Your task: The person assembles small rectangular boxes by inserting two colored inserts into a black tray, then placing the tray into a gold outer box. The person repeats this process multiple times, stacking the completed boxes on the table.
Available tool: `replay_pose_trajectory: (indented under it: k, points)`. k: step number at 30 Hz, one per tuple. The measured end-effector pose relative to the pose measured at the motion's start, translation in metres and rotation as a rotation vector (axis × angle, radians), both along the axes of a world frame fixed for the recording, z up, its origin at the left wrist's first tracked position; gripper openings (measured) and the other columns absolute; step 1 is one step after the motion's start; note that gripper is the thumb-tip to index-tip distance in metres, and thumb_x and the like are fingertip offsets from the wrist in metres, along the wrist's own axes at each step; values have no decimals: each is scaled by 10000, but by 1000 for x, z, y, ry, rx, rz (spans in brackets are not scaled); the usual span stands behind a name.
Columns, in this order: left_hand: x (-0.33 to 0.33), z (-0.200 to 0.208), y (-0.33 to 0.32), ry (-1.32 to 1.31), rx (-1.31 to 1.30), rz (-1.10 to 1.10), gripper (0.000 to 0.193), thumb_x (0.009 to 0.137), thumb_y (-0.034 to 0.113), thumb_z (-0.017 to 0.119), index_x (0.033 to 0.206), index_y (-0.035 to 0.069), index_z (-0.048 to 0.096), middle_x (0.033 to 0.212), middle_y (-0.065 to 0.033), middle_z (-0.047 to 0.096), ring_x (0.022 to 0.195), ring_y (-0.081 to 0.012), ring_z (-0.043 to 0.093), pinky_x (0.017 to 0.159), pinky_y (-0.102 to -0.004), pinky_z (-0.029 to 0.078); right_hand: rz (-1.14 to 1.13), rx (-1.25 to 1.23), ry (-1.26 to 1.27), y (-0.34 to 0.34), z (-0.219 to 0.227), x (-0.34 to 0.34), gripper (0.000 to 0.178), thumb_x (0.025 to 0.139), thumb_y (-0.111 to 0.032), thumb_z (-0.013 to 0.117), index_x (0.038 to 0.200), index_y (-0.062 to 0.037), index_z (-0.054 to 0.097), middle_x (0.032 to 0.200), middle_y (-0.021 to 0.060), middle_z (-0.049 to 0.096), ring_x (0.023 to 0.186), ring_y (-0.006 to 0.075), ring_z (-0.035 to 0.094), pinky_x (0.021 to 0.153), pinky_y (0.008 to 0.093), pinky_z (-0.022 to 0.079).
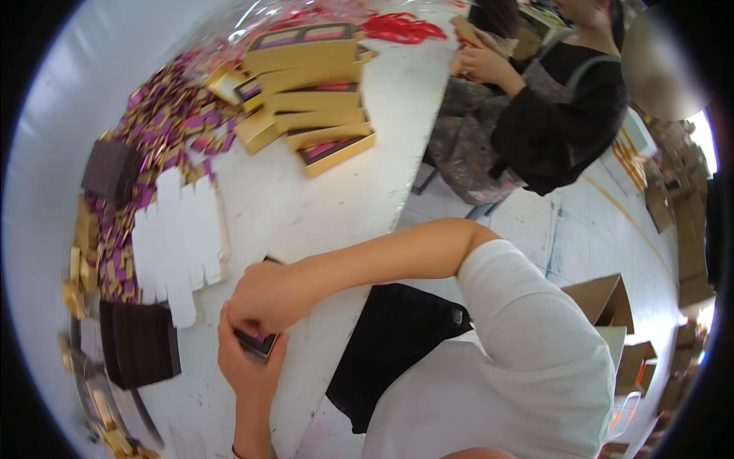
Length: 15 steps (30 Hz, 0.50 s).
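Note:
A small dark box with gold edging and something purple inside lies low over the white table, partly covered by my hands. My left hand is wrapped around its near end, thumb on one side and fingers on the other. Over the top of the box bends my right hand, its fingers curled down toward the purple contents; what those fingertips pinch, if anything, is hidden. Beside my hands lies a pile of flat white card pieces. A stack of dark brown trays or boxes stands to the left of my hands.
Many small purple and gold wrapped pieces heap along the table's left side, near another dark stack. Gold boxes are stacked at the far side, with red ribbon behind. A co-worker stands at right; cartons are on the floor.

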<state>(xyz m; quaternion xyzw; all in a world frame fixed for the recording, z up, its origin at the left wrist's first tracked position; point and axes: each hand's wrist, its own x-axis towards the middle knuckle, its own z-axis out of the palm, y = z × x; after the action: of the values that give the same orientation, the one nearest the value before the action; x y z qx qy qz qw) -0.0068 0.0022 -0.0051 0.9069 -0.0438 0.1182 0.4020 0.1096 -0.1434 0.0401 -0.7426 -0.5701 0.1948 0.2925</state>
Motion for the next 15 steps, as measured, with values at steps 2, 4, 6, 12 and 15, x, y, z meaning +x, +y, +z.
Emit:
replay_pose_trajectory:
  k: [2,4,6,12,15]
  points:
    - [0,-2,0,-6,-38,24,819,663,109,747,1352,-5,319,1107,-162,560,1000,-251,563,879,-314,434,-11,-34,-7,6,-1,1,31,645,-118,611,668,-103,627,657,62,612,636,267,582,556,380,437]
    - [2,-3,1,-20,-57,-9,830,666,115,749,1359,-6,307,1117,-170,558,1003,-252,565,877,-318,438,-19,-41,-32,9,-2,1,42,636,-129,607,658,-109,637,658,65,614,635,268,582,549,384,440]
    - [0,-4,3,-32,-70,-22,845,666,124,754,1364,-8,297,1116,-170,559,993,-253,572,864,-323,447,-29,-20,-74,9,-5,-1,55,646,-132,604,669,-103,645,641,76,606,615,275,577,540,391,439]
    - [-1,3,10,-36,91,-30,851,655,172,788,1354,1,333,1020,-142,568,898,-268,595,752,-337,487,-188,244,24,4,1,28,84,769,-87,579,811,-43,637,711,125,619,691,285,598,643,392,466]
    - [0,10,13,-122,238,-94,717,657,176,778,1283,27,462,997,-129,554,851,-264,589,716,-334,485,-601,264,-305,24,6,86,132,794,-92,568,889,-24,630,887,153,617,831,312,601,717,400,475]
